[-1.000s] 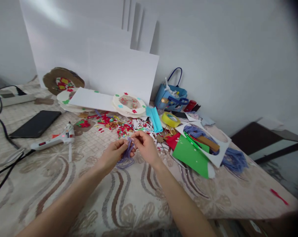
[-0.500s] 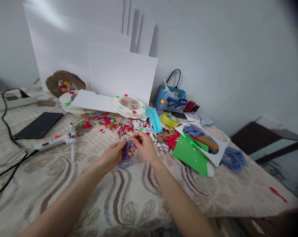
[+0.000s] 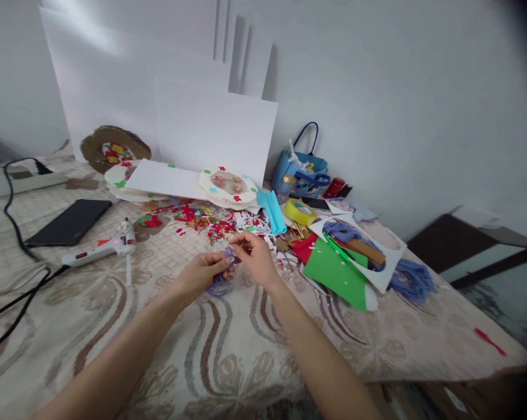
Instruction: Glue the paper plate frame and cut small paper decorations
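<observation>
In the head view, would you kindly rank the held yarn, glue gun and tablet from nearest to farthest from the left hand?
1. Held yarn, at the left hand itself.
2. Glue gun, to its left.
3. Tablet, farther left and back.

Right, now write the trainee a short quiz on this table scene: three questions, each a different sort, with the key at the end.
1. Multiple choice: what do the left hand and the right hand hold between them?
A) a green sheet
B) purple yarn
C) a white board

2. True or false: the glue gun lies nearer the left hand than the right hand.

3. Fill in the missing word: the bag behind the yellow tape is mostly ____ in colour.

Key: 1. B; 2. True; 3. blue.
</observation>
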The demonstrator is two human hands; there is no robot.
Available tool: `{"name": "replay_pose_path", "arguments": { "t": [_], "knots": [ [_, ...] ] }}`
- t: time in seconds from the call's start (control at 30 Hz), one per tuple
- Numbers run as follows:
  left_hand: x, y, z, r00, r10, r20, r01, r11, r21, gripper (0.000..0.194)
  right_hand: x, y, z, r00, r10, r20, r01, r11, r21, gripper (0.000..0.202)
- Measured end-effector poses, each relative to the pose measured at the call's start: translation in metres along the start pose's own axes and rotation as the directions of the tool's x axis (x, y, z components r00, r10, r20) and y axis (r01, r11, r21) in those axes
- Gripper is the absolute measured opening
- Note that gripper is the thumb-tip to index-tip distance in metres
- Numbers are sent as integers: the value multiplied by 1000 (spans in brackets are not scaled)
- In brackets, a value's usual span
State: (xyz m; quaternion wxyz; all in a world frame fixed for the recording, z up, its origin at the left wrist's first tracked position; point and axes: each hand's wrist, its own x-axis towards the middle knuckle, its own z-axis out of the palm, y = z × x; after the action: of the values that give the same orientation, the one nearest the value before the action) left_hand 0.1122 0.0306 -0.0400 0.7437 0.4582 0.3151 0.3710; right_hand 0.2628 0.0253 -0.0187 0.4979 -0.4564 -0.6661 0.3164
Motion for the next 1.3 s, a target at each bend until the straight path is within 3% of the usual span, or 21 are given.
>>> {"name": "replay_pose_path", "arguments": {
  "t": [0.1,0.37,0.57,0.8,1.0,1.13,1.3],
  "knots": [
    [1,-2,0,1000,-2,3,2,1000,28,24,0,-2,0,999,28,17,-29,997,68,11],
    [2,1,-2,998,67,0,-67,996,-66,28,0,3,4,980,142,-137,-107,967,233,44],
    [10,8,-2,988,143,-60,-150,979,-141,25,-2,9,13,988,149,28,-150,929,340,55],
    [20,32,9,968,194,-159,-224,954,-197,14,-2,14,28,974,167,151,-225,746,626,54],
    [30,38,11,972,146,-183,-192,945,-266,9,-3,10,33,955,256,150,-285,650,705,48],
    [32,38,8,978,117,-173,-171,925,-339,16,-5,10,33,936,284,207,-350,708,614,47],
    [33,45,-5,963,142,-229,-237,849,-473,26,-7,20,33,945,288,156,-328,851,411,38]
  ]
}}
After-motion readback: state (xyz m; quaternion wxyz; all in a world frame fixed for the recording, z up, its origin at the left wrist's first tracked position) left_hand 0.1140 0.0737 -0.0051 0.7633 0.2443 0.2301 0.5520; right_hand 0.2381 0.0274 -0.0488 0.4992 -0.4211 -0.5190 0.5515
